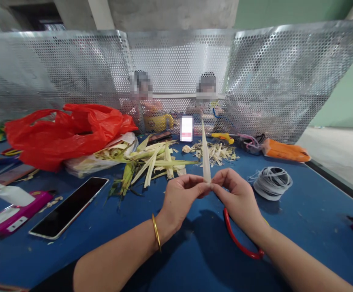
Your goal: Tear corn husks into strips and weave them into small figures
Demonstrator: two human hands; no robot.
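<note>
A pale, pointed strip of corn husk stands upright above the blue table, its base pinched between both hands. My left hand, with a gold bangle at the wrist, closes thumb and fingers on the base from the left. From the right, my right hand pinches the same base, its fingertips touching those of the left. A red curved handle shows below my right hand and wrist, partly hidden. Behind the hands lie green and pale husks and a heap of small husk scraps.
On the right are a roll of pale string and an orange packet. A black phone, a magenta power strip and a red plastic bag lie left. Behind a perforated metal screen are two people.
</note>
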